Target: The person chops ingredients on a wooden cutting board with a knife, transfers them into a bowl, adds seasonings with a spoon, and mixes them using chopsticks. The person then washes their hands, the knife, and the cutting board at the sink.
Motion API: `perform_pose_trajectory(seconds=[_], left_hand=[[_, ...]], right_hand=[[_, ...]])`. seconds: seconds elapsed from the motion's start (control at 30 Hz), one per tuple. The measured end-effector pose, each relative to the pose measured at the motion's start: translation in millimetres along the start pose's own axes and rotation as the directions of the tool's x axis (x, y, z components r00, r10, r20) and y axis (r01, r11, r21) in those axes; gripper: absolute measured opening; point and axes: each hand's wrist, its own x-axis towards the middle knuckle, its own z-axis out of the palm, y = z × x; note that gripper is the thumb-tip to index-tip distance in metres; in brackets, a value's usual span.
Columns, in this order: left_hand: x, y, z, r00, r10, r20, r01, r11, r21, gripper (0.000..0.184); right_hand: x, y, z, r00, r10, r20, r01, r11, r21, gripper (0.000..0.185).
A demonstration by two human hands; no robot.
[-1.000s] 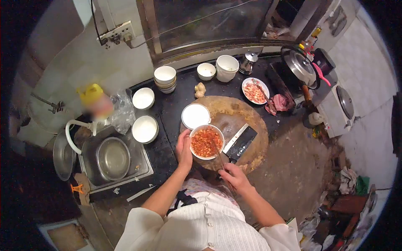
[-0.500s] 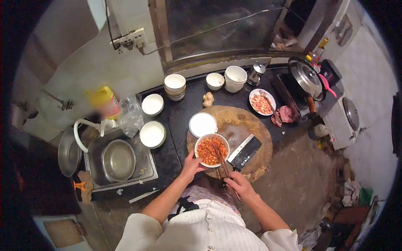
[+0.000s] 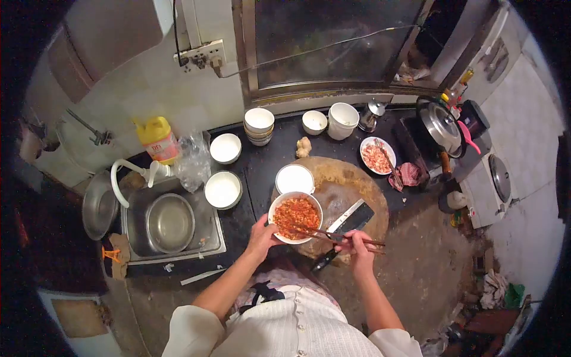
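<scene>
My left hand [image 3: 262, 239] grips the near left side of a white bowl [image 3: 320, 209] of chopped red mixture [image 3: 294, 215]. The bowl is over the near left part of a round wooden chopping board [image 3: 372, 180]. My right hand [image 3: 358, 250] is closed around dark chopsticks [image 3: 326, 233], whose tips reach into the mixture. Beneath the chopsticks lies a cleaver [image 3: 353, 215] on the board, its black handle sticking out past the near edge. Just beyond the bowl is a round white dish [image 3: 295, 178].
A plate of chopped pinkish food [image 3: 377, 156] with chopsticks sits behind the board, near a red cloth [image 3: 410, 174] and a lidded pan [image 3: 441, 128]. Ginger [image 3: 303, 147] and white bowls [image 3: 223, 190] stand on the dark counter. Left is a sink with a metal basin [image 3: 170, 223].
The chopsticks have swung from steep to nearly level, and my right hand has moved right and slightly up. My left hand still holds the bowl. The view has shifted slightly.
</scene>
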Motion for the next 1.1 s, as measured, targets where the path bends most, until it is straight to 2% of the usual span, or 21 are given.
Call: perform_pose_trajectory(seconds=[0.07, 0.1, 0.2, 0.23, 0.33, 0.47, 0.6, 0.67, 0.73, 0.8, 0.83, 0.87, 0.97, 1.03, 1.1], left_hand=[[-1, 14, -1, 1.000, 0.024, 0.002, -0.024, 1.000, -0.004, 0.048], [0, 17, -4, 1.000, 0.029, 0.002, -0.029, 0.999, -0.027, 0.047], [10, 29, -15, 0.999, 0.047, 0.012, -0.046, 0.997, -0.064, 0.045], [16, 31, -18, 0.999, 0.052, 0.013, -0.051, 0.997, -0.060, 0.044], [40, 45, -29, 0.998, 0.055, 0.008, -0.054, 0.994, -0.091, 0.044], [91, 65, -41, 0.988, 0.148, -0.034, -0.152, 0.964, -0.220, 0.046], [156, 62, -57, 0.973, 0.126, -0.195, -0.169, 0.961, -0.218, 0.047], [179, 56, -59, 0.953, 0.126, -0.276, -0.188, 0.959, -0.212, 0.050], [200, 41, -64, 0.940, 0.078, -0.333, -0.157, 0.964, -0.216, 0.053], [211, 33, -65, 0.931, 0.037, -0.362, -0.124, 0.967, -0.220, 0.053], [211, 31, -65, 0.940, 0.005, -0.340, -0.086, 0.971, -0.223, 0.053], [217, 26, -69, 0.954, 0.005, -0.300, -0.083, 0.966, -0.245, 0.053], [223, 12, -74, 0.979, 0.037, -0.200, -0.098, 0.948, -0.304, 0.050], [211, 18, -67, 0.952, -0.051, -0.302, -0.016, 0.977, -0.214, 0.042], [213, -3, -78, 0.916, -0.088, -0.391, 0.055, 0.994, -0.095, 0.033]], right_hand=[[11, -1, 0, 0.997, 0.074, 0.001, -0.073, 0.979, 0.188, 0.026], [13, -2, 2, 0.999, -0.001, 0.041, -0.010, 0.965, 0.263, 0.027], [23, -4, 17, 0.999, 0.033, -0.023, -0.027, 0.971, 0.236, 0.024], [32, 6, 19, 0.999, 0.037, -0.001, -0.037, 0.994, 0.105, 0.023], [50, 10, 21, 0.996, -0.048, 0.079, 0.024, 0.961, 0.275, 0.025], [80, -17, 51, 0.994, -0.103, 0.036, 0.097, 0.985, 0.141, 0.025], [113, -11, 78, 0.978, -0.189, 0.092, 0.189, 0.982, 0.003, 0.025], [128, -2, 93, 0.916, -0.337, 0.218, 0.390, 0.875, -0.288, 0.021], [149, 13, 106, 0.803, -0.428, 0.415, 0.594, 0.629, -0.501, 0.021], [156, 18, 137, 0.704, -0.467, 0.534, 0.709, 0.424, -0.563, 0.023], [168, 38, 143, 0.694, -0.420, 0.585, 0.720, 0.376, -0.584, 0.029], [173, 48, 154, 0.726, -0.316, 0.611, 0.687, 0.385, -0.616, 0.033], [194, 87, 183, 0.712, -0.229, 0.664, 0.702, 0.187, -0.688, 0.031], [213, 116, 195, 0.710, -0.154, 0.687, 0.697, 0.012, -0.717, 0.028], [216, 126, 208, 0.738, -0.099, 0.667, 0.663, -0.079, -0.745, 0.025]])
